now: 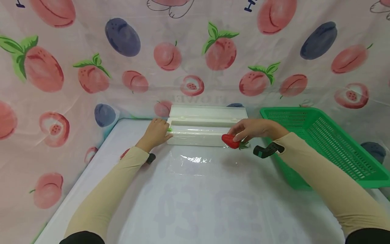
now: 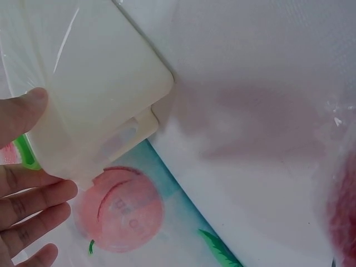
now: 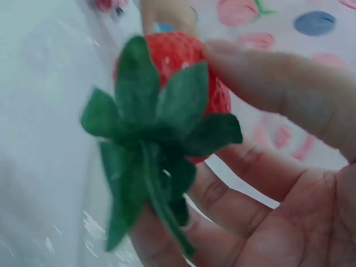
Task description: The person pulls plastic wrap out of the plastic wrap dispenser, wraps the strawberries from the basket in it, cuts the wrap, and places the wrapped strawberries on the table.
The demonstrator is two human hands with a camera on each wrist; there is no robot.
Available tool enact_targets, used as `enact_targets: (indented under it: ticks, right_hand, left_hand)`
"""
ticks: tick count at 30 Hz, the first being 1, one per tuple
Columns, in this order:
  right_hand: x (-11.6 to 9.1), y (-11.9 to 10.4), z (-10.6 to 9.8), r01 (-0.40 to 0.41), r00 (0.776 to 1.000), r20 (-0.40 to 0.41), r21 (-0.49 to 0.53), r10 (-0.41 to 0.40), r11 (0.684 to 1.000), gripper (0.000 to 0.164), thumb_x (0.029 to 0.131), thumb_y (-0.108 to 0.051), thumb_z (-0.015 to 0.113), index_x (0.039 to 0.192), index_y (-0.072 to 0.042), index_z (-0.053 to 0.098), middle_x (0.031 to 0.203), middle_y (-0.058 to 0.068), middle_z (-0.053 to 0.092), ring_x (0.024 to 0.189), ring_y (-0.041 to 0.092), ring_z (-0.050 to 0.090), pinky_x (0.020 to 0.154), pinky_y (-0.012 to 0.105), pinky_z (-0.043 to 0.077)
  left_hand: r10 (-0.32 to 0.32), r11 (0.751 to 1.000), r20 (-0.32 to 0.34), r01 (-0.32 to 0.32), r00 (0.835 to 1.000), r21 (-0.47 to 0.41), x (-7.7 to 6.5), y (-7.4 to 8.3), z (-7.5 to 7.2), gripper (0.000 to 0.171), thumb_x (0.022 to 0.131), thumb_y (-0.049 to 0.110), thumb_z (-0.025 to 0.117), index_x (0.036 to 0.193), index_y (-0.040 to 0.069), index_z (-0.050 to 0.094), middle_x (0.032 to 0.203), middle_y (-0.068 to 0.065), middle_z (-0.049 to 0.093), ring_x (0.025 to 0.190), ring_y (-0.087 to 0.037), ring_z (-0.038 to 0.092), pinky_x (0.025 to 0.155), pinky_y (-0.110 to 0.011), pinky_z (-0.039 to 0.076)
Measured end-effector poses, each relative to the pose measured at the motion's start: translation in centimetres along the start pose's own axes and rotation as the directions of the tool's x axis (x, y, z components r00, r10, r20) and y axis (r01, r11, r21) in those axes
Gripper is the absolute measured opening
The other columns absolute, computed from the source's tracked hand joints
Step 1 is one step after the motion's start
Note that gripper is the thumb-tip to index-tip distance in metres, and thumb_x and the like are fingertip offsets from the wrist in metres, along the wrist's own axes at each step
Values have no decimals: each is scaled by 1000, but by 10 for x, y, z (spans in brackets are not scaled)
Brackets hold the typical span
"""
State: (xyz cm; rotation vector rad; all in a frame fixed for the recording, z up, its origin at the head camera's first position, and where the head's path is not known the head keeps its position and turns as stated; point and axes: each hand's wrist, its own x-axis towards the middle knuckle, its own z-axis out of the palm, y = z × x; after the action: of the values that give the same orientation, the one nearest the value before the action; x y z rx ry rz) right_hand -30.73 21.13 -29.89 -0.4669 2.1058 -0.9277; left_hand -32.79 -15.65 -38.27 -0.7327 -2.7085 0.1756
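Observation:
A white cling film dispenser lies along the back of the table with its lid raised. At its left end, my left hand holds the box; in the left wrist view the thumb lies on one face and the fingers are at the edge by a green piece. Clear film extends from the box onto the table. My right hand pinches a red strawberry between thumb and fingers in front of the box's right end. Its green leaves face the right wrist camera.
A green perforated basket stands at the right, partly behind the right forearm. Beside the left sleeve a red object shows, mostly hidden by the arm. A fruit-print cloth hangs behind the white-covered table.

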Motion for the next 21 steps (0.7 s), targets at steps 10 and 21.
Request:
enact_targets:
  ticks: [10, 21]
  right_hand:
    - [55, 16, 59, 2, 998, -58, 13, -1, 1000, 33, 84, -16, 67, 114, -1, 62, 106, 10, 66, 91, 18, 60, 75, 30, 53]
    - [78, 28, 88, 9, 983, -183, -42, -17, 999, 26, 80, -13, 72, 103, -1, 67, 101, 12, 70, 86, 15, 61, 72, 27, 54]
  left_hand:
    - [12, 1000, -16, -12, 1000, -6, -1, -1, 2, 42, 82, 40, 68, 90, -1, 64, 93, -14, 65, 97, -32, 59, 93, -45, 43]
    - [18, 1000, -30, -19, 999, -9, 0, -1, 3, 41, 82, 39, 69, 88, -1, 63, 90, -13, 63, 95, -32, 59, 93, -45, 43]
